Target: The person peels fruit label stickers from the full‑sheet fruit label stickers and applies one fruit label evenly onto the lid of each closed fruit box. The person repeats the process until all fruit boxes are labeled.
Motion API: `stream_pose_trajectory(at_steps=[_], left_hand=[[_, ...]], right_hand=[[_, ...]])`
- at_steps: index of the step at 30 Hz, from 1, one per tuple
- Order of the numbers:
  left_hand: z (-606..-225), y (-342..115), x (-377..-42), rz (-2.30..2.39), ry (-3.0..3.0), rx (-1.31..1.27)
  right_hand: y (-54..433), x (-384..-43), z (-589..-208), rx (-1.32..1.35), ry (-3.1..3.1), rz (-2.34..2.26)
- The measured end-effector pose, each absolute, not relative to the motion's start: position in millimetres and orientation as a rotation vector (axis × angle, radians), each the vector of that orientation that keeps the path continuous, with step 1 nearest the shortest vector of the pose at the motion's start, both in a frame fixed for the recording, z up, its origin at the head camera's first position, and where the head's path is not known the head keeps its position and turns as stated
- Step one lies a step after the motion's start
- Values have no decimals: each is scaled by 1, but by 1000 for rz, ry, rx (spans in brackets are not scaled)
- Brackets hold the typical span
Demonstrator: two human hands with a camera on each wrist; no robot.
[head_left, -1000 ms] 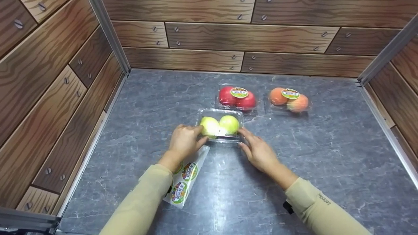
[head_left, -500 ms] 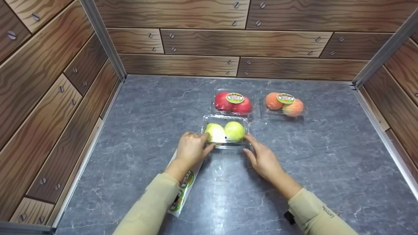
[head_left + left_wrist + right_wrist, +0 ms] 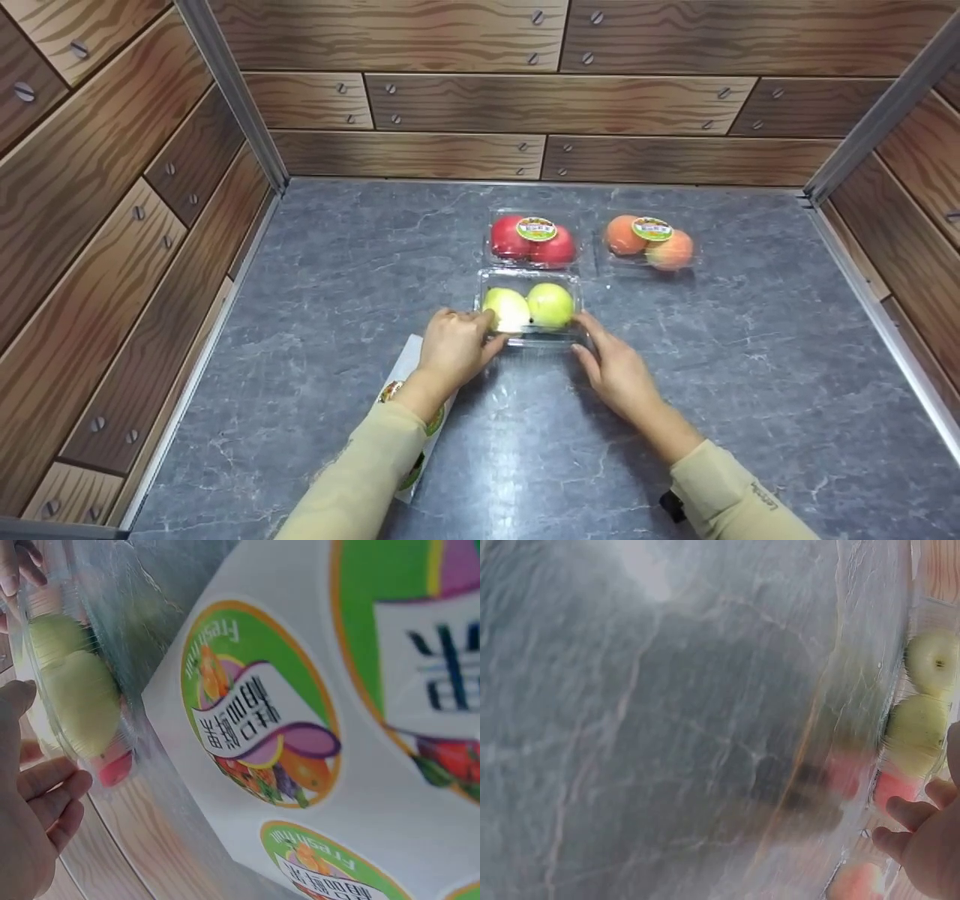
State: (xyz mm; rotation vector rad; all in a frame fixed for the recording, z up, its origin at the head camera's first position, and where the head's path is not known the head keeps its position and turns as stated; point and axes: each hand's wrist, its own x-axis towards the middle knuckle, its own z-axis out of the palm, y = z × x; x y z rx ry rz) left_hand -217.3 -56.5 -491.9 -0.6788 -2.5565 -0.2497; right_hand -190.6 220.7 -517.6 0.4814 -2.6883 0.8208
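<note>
Left hand (image 3: 454, 345) grips the clear box (image 3: 544, 341); right hand (image 3: 619, 367), relaxed, touches it. Uneven pushing could bump the red-fruit box (image 3: 566, 217).

Plank-patterned walls (image 3: 465, 105) meet at metal posts (image 3: 231, 90); glare (image 3: 502, 442) streaks the grey marbled surface (image 3: 757, 360).

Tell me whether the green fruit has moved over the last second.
Yes: to the right in the head view, judged against the red fruit; the green fruit now sits squarely before it.

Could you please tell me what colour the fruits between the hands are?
The two fruits are yellow-green, which shows best in the head view.
</note>
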Motion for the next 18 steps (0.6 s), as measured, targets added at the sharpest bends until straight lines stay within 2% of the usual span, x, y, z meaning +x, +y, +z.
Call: stream_pose_trajectory(at_steps=[18], left_hand=[[-497, -49, -218, -242, -2500, -667]], right_hand=[[225, -190, -520, 414, -2702, 831]])
